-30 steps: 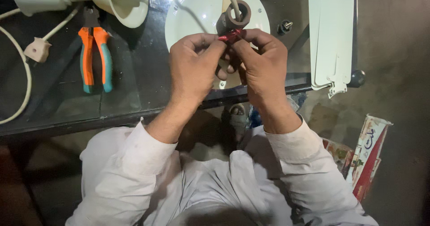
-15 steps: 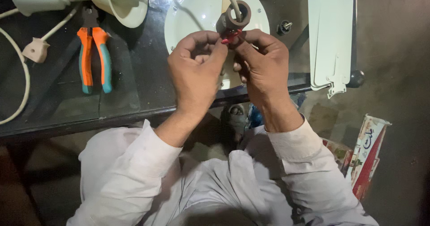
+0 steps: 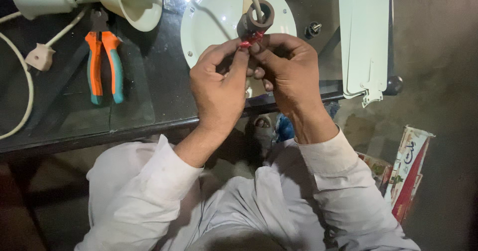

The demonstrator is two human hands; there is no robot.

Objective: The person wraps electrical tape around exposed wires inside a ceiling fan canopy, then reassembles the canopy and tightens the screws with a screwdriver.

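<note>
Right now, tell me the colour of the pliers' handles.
Pliers: one handle orange, the other teal, seen in the head view.

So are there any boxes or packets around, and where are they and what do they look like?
Tall box: on the floor at the lower right, leaning; long, flat, white with a red side and dark print.
Second pack: just left of it, partly hidden behind the sleeve; reddish with green and white marks.
No screens or signs.

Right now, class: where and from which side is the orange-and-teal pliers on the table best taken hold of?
Grip the pliers by the two handles, coming from above on the person's near side: they lie flat with the handles pointing toward the table edge, jaws pointing away.
</note>
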